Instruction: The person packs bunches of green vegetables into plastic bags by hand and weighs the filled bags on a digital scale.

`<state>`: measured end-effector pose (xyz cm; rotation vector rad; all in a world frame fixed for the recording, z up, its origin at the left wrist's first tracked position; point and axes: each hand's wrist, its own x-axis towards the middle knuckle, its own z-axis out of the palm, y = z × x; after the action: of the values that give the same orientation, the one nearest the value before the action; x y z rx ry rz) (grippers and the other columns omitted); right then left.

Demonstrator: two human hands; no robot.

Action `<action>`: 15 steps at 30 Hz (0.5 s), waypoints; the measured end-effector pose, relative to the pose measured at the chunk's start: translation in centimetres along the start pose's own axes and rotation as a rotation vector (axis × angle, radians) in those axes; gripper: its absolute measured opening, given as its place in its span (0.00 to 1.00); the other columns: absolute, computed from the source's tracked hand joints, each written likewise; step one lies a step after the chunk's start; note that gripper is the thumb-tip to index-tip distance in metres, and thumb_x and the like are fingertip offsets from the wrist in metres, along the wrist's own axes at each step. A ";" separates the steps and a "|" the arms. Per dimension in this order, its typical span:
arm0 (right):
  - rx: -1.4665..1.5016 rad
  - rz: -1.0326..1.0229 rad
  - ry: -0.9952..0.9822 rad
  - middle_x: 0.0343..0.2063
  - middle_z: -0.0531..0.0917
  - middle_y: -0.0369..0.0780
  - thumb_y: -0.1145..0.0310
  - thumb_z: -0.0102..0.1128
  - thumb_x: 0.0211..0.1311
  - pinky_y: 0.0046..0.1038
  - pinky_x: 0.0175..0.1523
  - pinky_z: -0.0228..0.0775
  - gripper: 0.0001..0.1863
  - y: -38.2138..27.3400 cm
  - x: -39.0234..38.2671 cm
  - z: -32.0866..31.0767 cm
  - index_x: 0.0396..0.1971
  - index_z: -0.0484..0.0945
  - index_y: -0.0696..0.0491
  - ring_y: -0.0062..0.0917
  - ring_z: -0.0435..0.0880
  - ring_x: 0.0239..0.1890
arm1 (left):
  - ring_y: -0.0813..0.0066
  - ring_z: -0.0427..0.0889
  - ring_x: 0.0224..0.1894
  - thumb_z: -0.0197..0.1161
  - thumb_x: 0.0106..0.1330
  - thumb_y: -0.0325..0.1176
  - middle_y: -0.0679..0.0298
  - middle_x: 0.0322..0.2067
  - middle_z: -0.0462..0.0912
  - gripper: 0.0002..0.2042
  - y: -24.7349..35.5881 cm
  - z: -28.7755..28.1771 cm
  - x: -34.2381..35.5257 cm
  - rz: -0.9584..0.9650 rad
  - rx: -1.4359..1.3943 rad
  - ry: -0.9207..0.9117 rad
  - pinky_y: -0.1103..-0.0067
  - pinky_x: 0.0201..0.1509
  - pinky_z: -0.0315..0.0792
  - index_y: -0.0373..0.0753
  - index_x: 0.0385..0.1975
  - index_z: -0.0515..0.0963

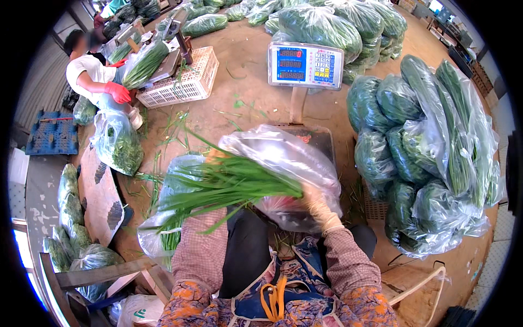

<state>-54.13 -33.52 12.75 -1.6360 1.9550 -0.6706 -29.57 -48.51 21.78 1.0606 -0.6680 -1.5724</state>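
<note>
A loose bunch of long green chives (239, 177) stretches across in front of me, its leaf tips fanning left. My right hand (317, 203), in a pale glove, is closed round the stem end at the right. Leaves cover most of my left hand (218, 155); only a tan patch shows beside the mouth of a clear plastic bag (272, 143), and its fingers are hidden. The bag lies over the dark platform of a weighing scale (324, 139). Another clear bag with greens (170, 240) stands by my left forearm, partly behind the leaves.
The scale's display (305, 65) stands on a post ahead. Bagged greens are piled at right (414, 158) and far back (321, 32). At upper left, a person in red gloves (117, 91) handles greens over a white crate (185, 82). Wooden bars (103, 272) stand at lower left.
</note>
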 end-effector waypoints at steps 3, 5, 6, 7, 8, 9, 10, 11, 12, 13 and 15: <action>0.945 0.389 0.113 0.43 0.78 0.43 0.66 0.56 0.55 0.28 0.49 0.66 0.22 -4.5 -1.7 -4.6 0.50 0.69 0.53 0.28 0.75 0.44 | 0.86 0.67 0.18 0.54 0.60 0.28 0.70 0.21 0.71 0.03 6.4 -4.0 -1.8 0.115 -0.093 -0.161 0.90 0.16 0.61 0.39 0.32 0.72; 0.766 0.140 0.318 0.48 0.74 0.42 0.64 0.55 0.56 0.28 0.52 0.64 0.25 -1.0 -1.9 -3.5 0.54 0.66 0.53 0.29 0.72 0.49 | 0.86 0.71 0.24 0.57 0.59 0.28 0.69 0.27 0.74 0.08 7.4 -2.8 -2.4 0.085 0.095 -0.165 0.90 0.24 0.65 0.39 0.38 0.72; 0.437 0.066 0.209 0.50 0.72 0.44 0.63 0.55 0.55 0.29 0.53 0.63 0.26 3.3 -1.5 -3.4 0.54 0.65 0.54 0.32 0.70 0.51 | 0.84 0.72 0.27 0.58 0.59 0.28 0.68 0.29 0.74 0.10 6.6 -1.3 -2.4 0.105 0.165 -0.171 0.89 0.26 0.67 0.38 0.40 0.72; 0.116 -0.031 0.136 0.52 0.69 0.47 0.62 0.56 0.54 0.30 0.55 0.62 0.28 7.6 -1.2 -3.5 0.54 0.64 0.55 0.36 0.68 0.53 | 0.83 0.73 0.30 0.58 0.58 0.28 0.67 0.31 0.75 0.12 5.6 0.6 -2.7 0.128 0.232 -0.174 0.87 0.29 0.68 0.37 0.42 0.72; -0.034 0.005 0.046 0.53 0.68 0.48 0.61 0.55 0.53 0.31 0.55 0.61 0.28 4.6 -0.8 -3.5 0.54 0.63 0.56 0.38 0.67 0.54 | 0.82 0.74 0.32 0.59 0.58 0.28 0.66 0.34 0.76 0.14 5.8 -0.7 -3.2 0.166 0.328 -0.110 0.86 0.32 0.69 0.36 0.44 0.71; -0.198 0.041 -0.034 0.53 0.67 0.49 0.61 0.55 0.53 0.32 0.56 0.60 0.29 1.0 -0.7 -4.2 0.54 0.62 0.56 0.40 0.66 0.55 | 0.80 0.74 0.34 0.60 0.57 0.28 0.66 0.36 0.75 0.16 6.2 -2.5 -3.9 0.235 0.382 -0.067 0.85 0.34 0.70 0.36 0.45 0.71; -0.221 0.092 0.007 0.47 0.71 0.52 0.61 0.53 0.54 0.35 0.55 0.60 0.25 -2.3 -0.7 -4.9 0.51 0.65 0.57 0.45 0.68 0.52 | 0.78 0.75 0.35 0.60 0.57 0.28 0.66 0.38 0.75 0.17 6.3 -4.2 -4.7 0.298 0.429 -0.033 0.83 0.36 0.70 0.37 0.47 0.70; -0.165 0.113 -0.021 0.45 0.72 0.53 0.61 0.53 0.54 0.35 0.54 0.61 0.24 -2.8 -0.9 -5.3 0.50 0.66 0.57 0.45 0.69 0.51 | 0.76 0.75 0.37 0.61 0.56 0.29 0.66 0.39 0.75 0.19 5.9 -5.5 -5.4 0.357 0.464 -0.013 0.82 0.38 0.71 0.37 0.49 0.69; -0.101 0.120 -0.062 0.44 0.73 0.53 0.61 0.53 0.53 0.35 0.54 0.61 0.24 -3.6 -1.0 -5.0 0.49 0.67 0.57 0.45 0.70 0.50 | 0.75 0.75 0.38 0.60 0.57 0.30 0.64 0.37 0.77 0.14 5.1 -8.1 -5.9 0.428 0.495 0.032 0.80 0.41 0.70 0.37 0.44 0.73; -0.038 0.128 -0.112 0.42 0.74 0.53 0.61 0.54 0.53 0.36 0.53 0.61 0.23 -4.0 -1.2 -4.6 0.48 0.68 0.57 0.45 0.71 0.49 | 0.73 0.76 0.38 0.60 0.58 0.32 0.62 0.35 0.78 0.12 4.5 -10.3 -6.8 0.384 0.644 0.081 0.79 0.41 0.70 0.37 0.41 0.74; -0.064 -0.039 0.048 0.42 0.76 0.50 0.66 0.54 0.54 0.33 0.52 0.64 0.18 -2.5 -1.9 -3.9 0.45 0.72 0.57 0.40 0.74 0.47 | 0.71 0.77 0.37 0.60 0.58 0.35 0.58 0.32 0.80 0.11 2.9 -14.6 -9.1 0.264 0.936 0.189 0.77 0.41 0.69 0.37 0.36 0.77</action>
<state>-54.55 -31.84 17.47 -1.7150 2.0029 -0.6743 -15.03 -39.03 20.37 1.6768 -1.4073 -0.8850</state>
